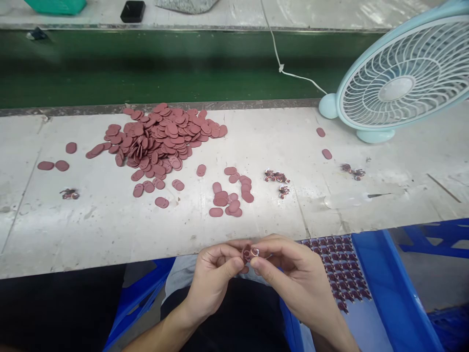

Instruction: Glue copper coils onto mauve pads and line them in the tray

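My left hand (214, 274) pinches a small reddish-brown oval disc (245, 250), seen partly edge-on. Meeting it at the fingertips, my right hand (293, 274) grips a tiny brown-and-white figure (254, 252). The two pieces are close together above my lap, and fingers hide much of both; whether they are joined I cannot tell. Ahead of my hands on the bench lies a loose group of oval discs (221, 198). Small brown-and-white figures (276, 176) rest just right of that group.
A large heap of discs (164, 137) spreads over the bench (110, 234). A pale blue fan (397, 88) stands back right, with a white cord (274, 44). Nearby lies a clear-handled pointed tool (348, 200). Rows of brown pieces (342, 269) fill a blue-edged tray (399, 293) beside my right hand.
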### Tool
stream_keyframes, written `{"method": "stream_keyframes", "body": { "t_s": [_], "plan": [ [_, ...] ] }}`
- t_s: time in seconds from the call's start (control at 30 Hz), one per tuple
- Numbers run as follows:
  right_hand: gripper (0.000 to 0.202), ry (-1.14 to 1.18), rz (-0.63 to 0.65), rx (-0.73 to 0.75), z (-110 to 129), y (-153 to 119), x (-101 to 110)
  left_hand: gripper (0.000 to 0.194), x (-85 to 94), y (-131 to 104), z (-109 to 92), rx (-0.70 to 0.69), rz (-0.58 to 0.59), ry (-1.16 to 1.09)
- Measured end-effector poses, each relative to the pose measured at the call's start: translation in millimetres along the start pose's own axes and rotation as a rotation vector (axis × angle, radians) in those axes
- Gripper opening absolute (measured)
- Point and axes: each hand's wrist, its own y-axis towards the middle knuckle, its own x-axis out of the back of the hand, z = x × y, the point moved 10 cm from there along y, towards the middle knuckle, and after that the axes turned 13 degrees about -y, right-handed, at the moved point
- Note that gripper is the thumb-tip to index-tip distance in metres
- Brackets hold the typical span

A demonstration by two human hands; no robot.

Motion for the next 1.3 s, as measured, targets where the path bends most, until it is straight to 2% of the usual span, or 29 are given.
{"method": "stream_keyframes", "body": {
  "t_s": [0.17, 0.3, 0.73, 0.97, 1.03, 1.1, 1.2, 1.23, 1.3],
  "plan": [
    [0.01, 0.071, 0.012, -0.079, -4.5, 1.4, -2.0, 0.015, -0.1, -2.9, 2.0, 0.007, -0.046, -0.026],
    [0.009, 0.13, 0.006, -0.119, -10.6, 2.2, -6.3, 0.015, -2.4, -2.6, -0.9, -0.026, -0.04, -0.032],
    [0.011, 0.297, -0.033, -0.128, -17.4, 3.1, -9.5, 0.014, -9.9, -0.4, -6.1, -0.085, 0.0, 0.003],
    [0.008, 0.352, -0.017, -0.132, -24.6, -1.3, -10.7, 0.009, -0.9, -3.2, -1.3, -0.086, 0.008, 0.056],
    [0.009, 0.41, -0.047, -0.12, -31.7, -8.3, -0.6, 0.013, 0.2, -2.5, -13.4, -0.126, 0.039, 0.165],
    [0.01, 0.465, -0.133, -0.104, -43.5, -19.6, 21.5, 0.018, 3.2, 1.5, -40.5, -0.252, 0.03, 0.419],
    [0.009, 0.451, -0.333, -0.11, -71.2, -47.7, 71.9, 0.029, -0.1, 11.0, -89.0, -0.544, -0.02, 0.98],
    [0.011, 0.414, -0.409, -0.127, -82.4, -60.7, 91.0, 0.034, -2.0, 15.3, -99.0, -0.616, -0.031, 1.129],
    [0.016, 0.317, -0.553, -0.172, -104.2, -91.6, 128.2, 0.039, -2.3, 25.2, -105.7, -0.659, -0.023, 1.318]
  ]
}}
